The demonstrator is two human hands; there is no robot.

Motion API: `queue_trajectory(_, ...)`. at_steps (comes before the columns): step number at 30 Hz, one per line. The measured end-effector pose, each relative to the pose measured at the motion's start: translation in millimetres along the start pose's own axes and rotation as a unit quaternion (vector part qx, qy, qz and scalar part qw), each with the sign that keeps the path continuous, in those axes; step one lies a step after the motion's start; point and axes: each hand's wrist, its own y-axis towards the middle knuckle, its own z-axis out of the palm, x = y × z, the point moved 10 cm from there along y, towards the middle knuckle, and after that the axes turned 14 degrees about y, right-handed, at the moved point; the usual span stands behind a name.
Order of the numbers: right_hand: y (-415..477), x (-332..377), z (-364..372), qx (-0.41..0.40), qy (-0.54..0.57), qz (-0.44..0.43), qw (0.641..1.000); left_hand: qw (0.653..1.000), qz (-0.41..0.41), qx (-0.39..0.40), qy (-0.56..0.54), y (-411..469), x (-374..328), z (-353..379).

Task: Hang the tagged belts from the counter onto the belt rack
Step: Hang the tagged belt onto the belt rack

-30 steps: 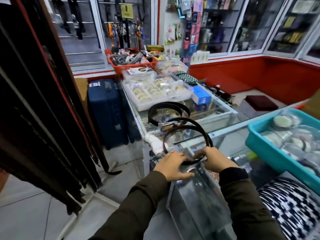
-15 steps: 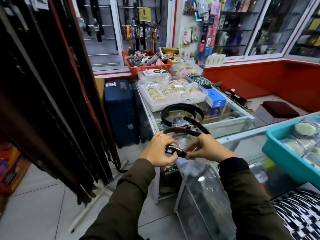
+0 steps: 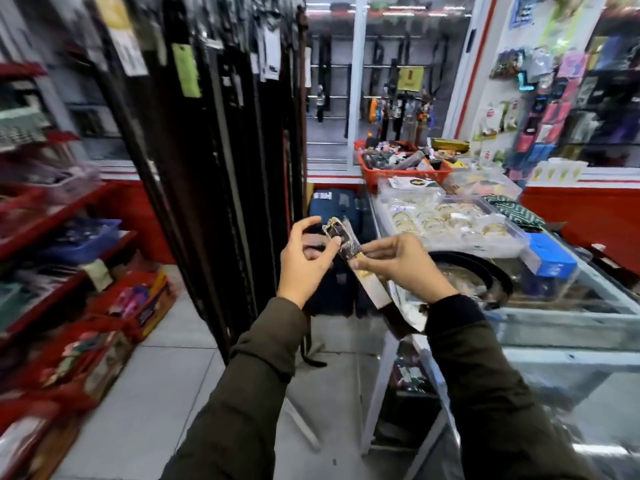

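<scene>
Here, both hands hold one dark brown leather belt [image 3: 398,318] in the air, off the glass display counter [image 3: 568,306]. The left hand [image 3: 304,258] pinches the belt's metal buckle end, wrapped in clear plastic film [image 3: 341,235], with the thumb below and the fingertips [image 3: 311,221] curled above it. The right hand [image 3: 401,265] grasps the strap just behind the buckle, at the white and gold paper tag [image 3: 369,284], thumb and forefinger closed on it. From the right-hand grip the strap runs down and toward the person, passing under the right wrist, where the dark olive sleeve [image 3: 485,375] hides its remainder. To the right of the grip, a second black belt [image 3: 485,268] lies coiled on the counter top, near a clear plastic tray of gold bangles [image 3: 446,220] and a blue box [image 3: 550,258]. To the left of the grip and above it stands the belt rack [image 3: 221,150], filled with hanging dark belts and paper tags; the held belt is apart from it. A dark blue suitcase [image 3: 332,206] stands on the floor beyond the hands.
</scene>
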Motion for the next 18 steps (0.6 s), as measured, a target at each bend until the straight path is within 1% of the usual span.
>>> queue_trajectory(2,8,7,19,-0.008,0.035,-0.016,0.999,0.992,-0.087,-0.006,-0.091,0,15,-12)
queue_trajectory(3,12,9,28,-0.011,0.053,-0.022,0.998,0.987,-0.116,-0.005,-0.113,-1,19,-17)
queue_trajectory(5,22,9,43,-0.020,0.075,-0.025,0.997,0.982,-0.141,-0.005,-0.128,-4,18,-28)
queue_trajectory(9,33,17,73,-0.016,0.106,-0.040,0.993,0.977,-0.139,-0.022,-0.159,-5,17,-60)
queue_trajectory(13,36,34,98,0.005,0.126,-0.060,0.990,0.980,-0.130,-0.032,-0.150,0,14,-91)
queue_trajectory(18,42,65,117,0.017,0.094,-0.121,0.988,0.980,-0.098,-0.065,-0.163,4,5,-120)
